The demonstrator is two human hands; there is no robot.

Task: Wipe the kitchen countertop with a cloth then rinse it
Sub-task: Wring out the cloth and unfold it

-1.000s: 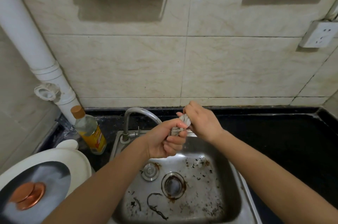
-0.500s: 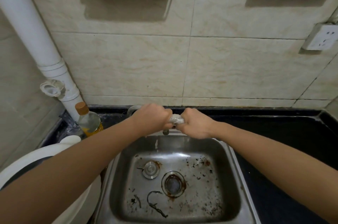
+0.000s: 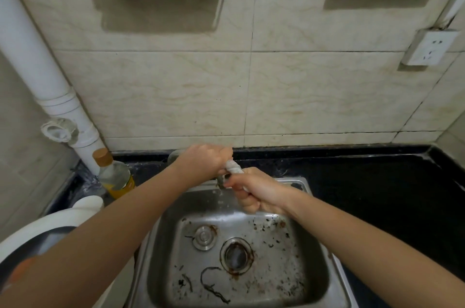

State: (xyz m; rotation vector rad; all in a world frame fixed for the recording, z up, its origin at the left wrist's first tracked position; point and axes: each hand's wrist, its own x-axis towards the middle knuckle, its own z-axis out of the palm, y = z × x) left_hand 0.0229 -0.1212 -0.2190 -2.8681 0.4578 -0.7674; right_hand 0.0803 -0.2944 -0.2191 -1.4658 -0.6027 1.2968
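A small whitish cloth (image 3: 234,168), twisted into a tight rope, stretches between my two fists above the back of the steel sink (image 3: 317,245). My left hand (image 3: 203,160) grips its far end, knuckles up. My right hand (image 3: 251,190) grips the near end, lower and closer to me. Only a short twisted piece of cloth shows between the fists. The tap is mostly hidden behind my left hand. The black countertop (image 3: 377,182) runs along the wall to the right of the sink.
The sink bottom holds a drain (image 3: 236,255), a plug (image 3: 204,237) and scattered dark scraps. An oil bottle (image 3: 114,174) stands left of the sink beside a white pipe (image 3: 32,61). A white pot lid (image 3: 32,229) sits at the lower left. A wall socket (image 3: 427,47) is at right.
Both fists have twisted the cloth tighter. My right hand has dropped lower and nearer, my left has lifted slightly, so the cloth now slants instead of lying level.
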